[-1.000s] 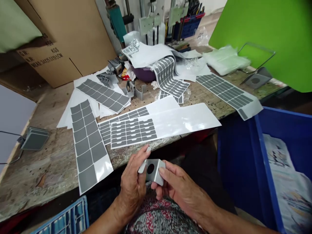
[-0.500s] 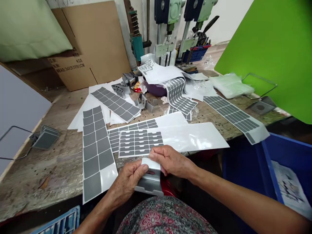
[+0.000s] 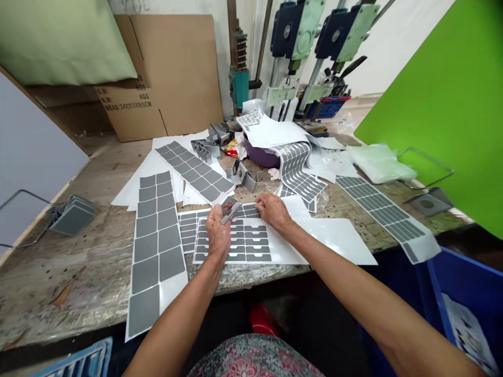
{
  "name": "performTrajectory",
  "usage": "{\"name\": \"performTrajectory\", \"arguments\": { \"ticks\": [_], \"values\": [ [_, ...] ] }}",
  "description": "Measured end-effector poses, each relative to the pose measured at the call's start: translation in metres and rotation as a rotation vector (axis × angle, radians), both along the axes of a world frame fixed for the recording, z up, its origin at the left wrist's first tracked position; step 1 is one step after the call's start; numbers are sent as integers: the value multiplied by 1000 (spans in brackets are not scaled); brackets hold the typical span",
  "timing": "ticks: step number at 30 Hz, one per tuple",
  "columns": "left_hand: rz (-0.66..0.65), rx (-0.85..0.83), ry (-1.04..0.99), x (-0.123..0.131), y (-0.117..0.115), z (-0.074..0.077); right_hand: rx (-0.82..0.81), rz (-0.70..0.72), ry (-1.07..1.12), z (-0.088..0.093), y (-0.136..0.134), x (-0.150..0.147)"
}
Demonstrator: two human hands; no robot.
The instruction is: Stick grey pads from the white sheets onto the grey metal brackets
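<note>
My left hand point(image 3: 218, 233) grips a bent grey metal bracket point(image 3: 227, 207) with a slot in it, raised over the sticker sheets. Just to its right, my right hand point(image 3: 275, 212) has its fingertips pinched at the right end of a grey sticker point(image 3: 248, 210) on the rear sheet; whether that sticker is lifted is hidden. In front of both hands lies a white sheet point(image 3: 326, 241) with rows of notched grey stickers point(image 3: 236, 243), overlapping the rear sheet.
Long sheets of square grey stickers point(image 3: 147, 251) lie at left. Several brackets point(image 3: 243, 175) and a purple bowl point(image 3: 259, 153) under papers sit behind. Bracket stacks hang on wire holders at left point(image 3: 73, 214) and right point(image 3: 428, 201). Presses point(image 3: 291, 42) stand at the back; a blue bin point(image 3: 436, 283) is at right.
Both hands have moved forward from the table's front edge to above the sheets. The left carries the bracket; the right has let go of it and reached the rear sticker sheet.
</note>
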State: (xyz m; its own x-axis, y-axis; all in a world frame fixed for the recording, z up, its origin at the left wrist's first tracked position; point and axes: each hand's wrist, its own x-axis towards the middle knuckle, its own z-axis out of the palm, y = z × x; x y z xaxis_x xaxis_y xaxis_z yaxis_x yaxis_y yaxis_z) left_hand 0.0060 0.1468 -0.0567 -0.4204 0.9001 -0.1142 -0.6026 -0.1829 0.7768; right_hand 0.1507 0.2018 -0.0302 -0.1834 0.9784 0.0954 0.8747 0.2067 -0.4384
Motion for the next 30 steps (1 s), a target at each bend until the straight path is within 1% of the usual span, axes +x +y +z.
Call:
{"name": "performTrajectory", "arguments": {
  "ticks": [3, 12, 20, 25, 30],
  "values": [
    [-7, 8, -11, -1, -1, -5, 16, -5, -42, -2, -4, -1],
    [25, 1, -6, 2, 2, -9, 40, -20, -106, -7, -8, -5],
    [20, 4, -6, 1, 3, -9, -47, -104, -110, -3, 3, -8],
    [18, 14, -11, 1, 4, -8, -30, -64, -103, -5, 1, -7],
    [19, 17, -9, 1, 5, -12, 7, -29, -63, -11, -2, -4]
  ]
}}
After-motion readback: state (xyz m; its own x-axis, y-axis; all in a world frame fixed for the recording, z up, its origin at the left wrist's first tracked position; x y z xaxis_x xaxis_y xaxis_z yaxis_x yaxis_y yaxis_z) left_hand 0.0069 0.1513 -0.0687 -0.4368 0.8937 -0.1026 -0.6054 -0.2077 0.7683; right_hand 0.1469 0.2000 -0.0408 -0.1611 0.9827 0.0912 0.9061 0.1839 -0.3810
